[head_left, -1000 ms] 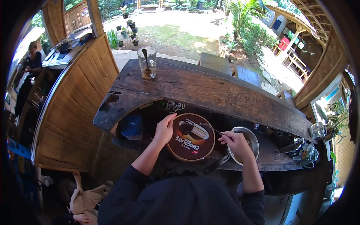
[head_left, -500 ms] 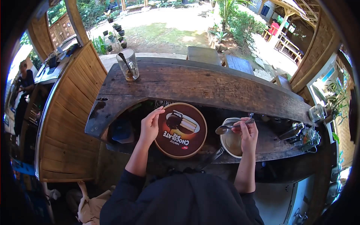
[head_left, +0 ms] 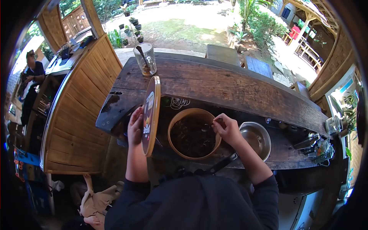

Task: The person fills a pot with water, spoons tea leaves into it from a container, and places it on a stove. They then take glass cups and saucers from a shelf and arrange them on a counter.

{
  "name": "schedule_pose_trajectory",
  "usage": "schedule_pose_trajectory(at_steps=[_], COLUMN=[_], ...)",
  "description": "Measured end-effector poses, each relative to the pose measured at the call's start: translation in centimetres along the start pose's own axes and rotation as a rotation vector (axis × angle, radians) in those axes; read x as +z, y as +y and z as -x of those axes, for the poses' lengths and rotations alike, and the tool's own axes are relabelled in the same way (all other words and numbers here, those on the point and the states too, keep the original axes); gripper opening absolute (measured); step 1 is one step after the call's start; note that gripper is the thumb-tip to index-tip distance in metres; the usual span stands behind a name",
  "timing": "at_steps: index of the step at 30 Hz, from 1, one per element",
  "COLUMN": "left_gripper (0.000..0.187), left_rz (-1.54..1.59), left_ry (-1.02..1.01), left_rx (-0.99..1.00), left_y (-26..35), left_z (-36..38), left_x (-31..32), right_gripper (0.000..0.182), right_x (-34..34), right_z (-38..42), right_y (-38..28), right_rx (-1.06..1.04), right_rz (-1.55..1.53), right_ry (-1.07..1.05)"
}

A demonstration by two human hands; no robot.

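Note:
My left hand (head_left: 135, 126) grips the round chocolate pie tin lid (head_left: 152, 119), held on edge to the left of the open tin (head_left: 194, 157). Dark brown to black contents lie inside the tin; what they are I cannot make out. Over the tin's right side, my right hand (head_left: 229, 131) pinches a metal spoon (head_left: 206, 128), its bowl inside the tin. Just right of that hand, partly behind my forearm, is a metal saucepan (head_left: 256, 140) with a black handle (head_left: 222, 164).
A glass mug (head_left: 145, 63) with a dark spoon stands on the wooden counter (head_left: 214, 82). Coiled white cable (head_left: 179, 102) lies behind the tin. Glass jars (head_left: 324, 149) sit at far right. One person (head_left: 32, 74) is at left; another's limbs (head_left: 96, 203) show low down.
The lid has come off the tin and moved left, tilted up in my left hand. My right hand has brought the spoon left from above the saucepan into the tin. The camera view has shifted.

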State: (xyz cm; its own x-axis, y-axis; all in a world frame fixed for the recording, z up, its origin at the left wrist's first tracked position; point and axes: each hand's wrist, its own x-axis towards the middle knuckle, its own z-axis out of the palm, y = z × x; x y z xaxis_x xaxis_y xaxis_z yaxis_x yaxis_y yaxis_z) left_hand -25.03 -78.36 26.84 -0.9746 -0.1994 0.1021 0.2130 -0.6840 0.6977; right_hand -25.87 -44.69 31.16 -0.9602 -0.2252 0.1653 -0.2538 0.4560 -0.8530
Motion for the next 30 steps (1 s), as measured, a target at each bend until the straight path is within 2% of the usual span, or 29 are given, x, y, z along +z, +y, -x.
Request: schedule_pose_trajectory(at_steps=[3,4,5,7,10,15,19,22,24,30], left_gripper=[0.036,0.038,0.038,0.039,0.037,0.034,0.034,0.038,0.043,0.046], left_rz=[0.628,0.687,0.763,0.809,0.797,0.744,0.776,0.89,1.038,1.133], left_ry=[-0.168,-0.048,-0.042,-0.031,-0.015,-0.002,0.019,-0.031,-0.134,-0.164], left_rx=[-0.146,-0.213,-0.254,-0.299,-0.331,-0.315,-0.33,-0.378,-0.388,-0.424], left_y=[-1.0,-1.1,-1.6,-2.7,-3.6,-5.3,-6.1,-6.2,-6.4,-7.0], left_z=[1.4,1.9,2.2,2.4,2.4,2.5,2.8,2.7,2.6,2.4], left_x=[1.9,2.9,3.3,3.3,3.5,2.8,2.2,2.2,2.2,2.4], right_gripper=[0.007,0.007,0.007,0.007,0.008,0.008,0.009,0.01,0.011,0.013], right_x=[1.8,2.3,2.9,4.0,5.3,6.7,7.5,7.1,6.7,5.8], right_z=[-1.4,-2.0,-2.5,-3.3,-4.1,-4.2,-4.1,-4.1,-4.1,-4.0], right_y=[0.6,0.8,1.0,1.8,3.2,3.4,3.2,2.6,2.3,2.9], right_rx=[-0.037,-0.04,-0.022,-0.007,0.051,0.298,0.343,0.392,0.427,0.512], right_rz=[0.003,0.001,-0.005,-0.014,-0.19,-0.365,-0.429,-0.452,-0.494,-0.565], right_ry=[0.022,0.012,0.006,-0.005,-0.039,-0.258,-0.377,-0.388,-0.387,-0.393])
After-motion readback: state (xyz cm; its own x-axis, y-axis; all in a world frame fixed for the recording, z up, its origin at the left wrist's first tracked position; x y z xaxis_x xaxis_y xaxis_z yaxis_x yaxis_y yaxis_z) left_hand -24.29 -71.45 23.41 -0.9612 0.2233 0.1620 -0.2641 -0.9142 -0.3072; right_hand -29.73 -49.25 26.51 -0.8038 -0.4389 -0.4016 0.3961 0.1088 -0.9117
